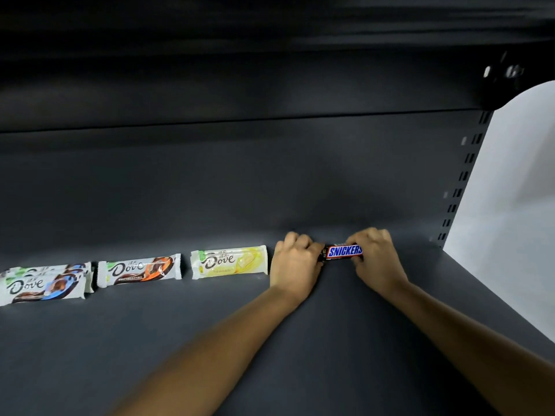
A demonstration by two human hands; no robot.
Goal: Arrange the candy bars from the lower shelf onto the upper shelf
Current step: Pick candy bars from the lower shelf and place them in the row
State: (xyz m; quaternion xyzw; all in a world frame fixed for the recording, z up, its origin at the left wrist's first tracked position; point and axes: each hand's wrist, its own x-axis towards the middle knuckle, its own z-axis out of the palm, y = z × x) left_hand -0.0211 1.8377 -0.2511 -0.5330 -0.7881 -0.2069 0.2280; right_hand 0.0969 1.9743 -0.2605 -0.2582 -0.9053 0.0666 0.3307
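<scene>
- Here, we see the Snickers bar (pixel 344 251) lying lengthwise on the dark shelf (pixel 210 325), close to the back panel (pixel 240 175), with only its blue logo stretch showing.
- The left grip (pixel 295 262) is a bare hand with its fingers curled over the bar's left end, which it holds and hides.
- The right grip (pixel 377 259) is curled the same way round the right end, and it covers that tip too.
- Just left of the left grip lies a yellow Dove bar (pixel 229 262), near it but not touching.
- Further left, across a gap, lies an orange Dove bar (pixel 139 270).
- At the far left, blue Dove bars (pixel 42 285) overlap in a small stack. The frame edge cuts them off, so we cannot count them surely.
- We cannot tell from this one view whether this shelf is the upper or the lower one.
- Small print on all the wrappers is too blurred to read.
- To the right, a slotted upright (pixel 464 175) borders the shelf, with a white wall (pixel 510 190) beyond it.
- Above, everything is dark and hard to make out.
</scene>
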